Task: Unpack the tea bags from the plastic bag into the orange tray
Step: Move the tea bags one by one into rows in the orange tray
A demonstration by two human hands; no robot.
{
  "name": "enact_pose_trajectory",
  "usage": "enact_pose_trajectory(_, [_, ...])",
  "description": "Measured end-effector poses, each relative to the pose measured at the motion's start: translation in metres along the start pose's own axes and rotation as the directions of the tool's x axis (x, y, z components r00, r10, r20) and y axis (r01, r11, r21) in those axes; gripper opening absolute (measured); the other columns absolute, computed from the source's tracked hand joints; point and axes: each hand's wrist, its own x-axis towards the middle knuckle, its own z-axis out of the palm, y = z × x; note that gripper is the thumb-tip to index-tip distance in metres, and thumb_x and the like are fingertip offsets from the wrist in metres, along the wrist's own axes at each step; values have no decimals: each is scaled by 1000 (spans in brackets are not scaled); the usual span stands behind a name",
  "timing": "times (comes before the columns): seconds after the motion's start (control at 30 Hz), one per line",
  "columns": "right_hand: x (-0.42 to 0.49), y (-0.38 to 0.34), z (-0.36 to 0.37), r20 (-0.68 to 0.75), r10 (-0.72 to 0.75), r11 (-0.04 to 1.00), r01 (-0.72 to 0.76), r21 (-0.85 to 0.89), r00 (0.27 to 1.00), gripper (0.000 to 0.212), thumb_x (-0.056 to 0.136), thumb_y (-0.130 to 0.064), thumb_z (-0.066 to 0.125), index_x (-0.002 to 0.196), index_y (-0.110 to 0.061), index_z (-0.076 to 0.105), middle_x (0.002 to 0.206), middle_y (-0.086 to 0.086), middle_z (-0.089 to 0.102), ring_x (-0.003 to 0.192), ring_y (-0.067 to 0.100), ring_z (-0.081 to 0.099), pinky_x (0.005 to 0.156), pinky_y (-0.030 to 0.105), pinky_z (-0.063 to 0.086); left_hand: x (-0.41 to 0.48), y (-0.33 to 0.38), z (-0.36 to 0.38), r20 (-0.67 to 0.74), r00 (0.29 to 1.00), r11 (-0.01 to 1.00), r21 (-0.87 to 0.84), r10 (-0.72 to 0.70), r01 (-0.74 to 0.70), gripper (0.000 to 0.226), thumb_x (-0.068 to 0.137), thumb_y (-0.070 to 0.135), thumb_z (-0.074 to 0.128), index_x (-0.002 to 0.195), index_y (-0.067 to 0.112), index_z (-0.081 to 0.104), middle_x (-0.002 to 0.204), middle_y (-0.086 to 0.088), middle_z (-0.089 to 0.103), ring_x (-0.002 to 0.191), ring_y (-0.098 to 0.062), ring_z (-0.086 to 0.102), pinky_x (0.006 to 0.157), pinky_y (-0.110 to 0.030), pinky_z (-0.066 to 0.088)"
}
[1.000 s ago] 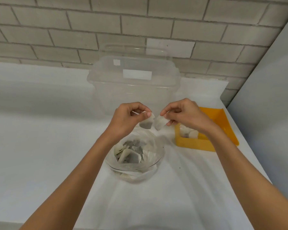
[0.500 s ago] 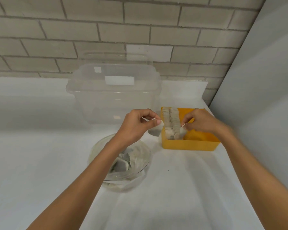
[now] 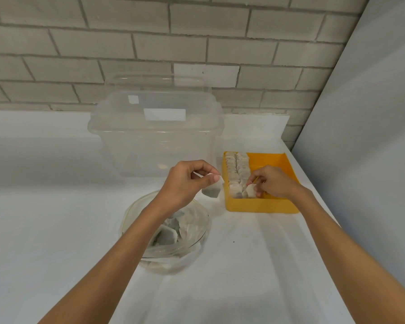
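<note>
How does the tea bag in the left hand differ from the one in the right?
Place: the left-hand tea bag hangs in the air outside the orange tray, while the right-hand tea bag is down inside it, at the near end of the rows.
Look: the left-hand tea bag shows a dark grey fill; the right-hand tea bag shows a pale face.
Shared: each is pinched, by the left hand and right hand.

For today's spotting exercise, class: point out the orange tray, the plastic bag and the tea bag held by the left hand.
orange tray [image 3: 262, 205], head view, on its near wall.
plastic bag [image 3: 195, 226], head view, on its crinkled right side.
tea bag [image 3: 211, 192], head view, on its dark lower half.
</note>
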Motion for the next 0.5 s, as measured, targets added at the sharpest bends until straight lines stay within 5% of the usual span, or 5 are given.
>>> enact_pose_trajectory(0.3, [3, 2, -9, 180, 90, 994, -99, 42, 979, 32, 87, 11, 49, 102, -12, 67, 65, 6, 54, 63, 17, 54, 61, 30, 46, 2, 0, 2, 9, 1000, 1000, -1, -6, 6, 4, 83, 23, 72, 85, 20, 75, 79, 7, 70, 68, -8, 57, 66, -14, 45])
enact_pose_trajectory(0.5, [8, 3, 9, 30, 66, 994, -68, 84, 997, 30, 87, 13, 47, 94, -11, 63, 70, 9, 57, 66, 22, 63, 71, 37, 54, 2, -4, 4, 10, 1000, 1000, -11, -15, 15, 3, 83, 23, 73, 83, 21, 75, 79, 5, 70, 68, -11, 57, 70, -22, 46])
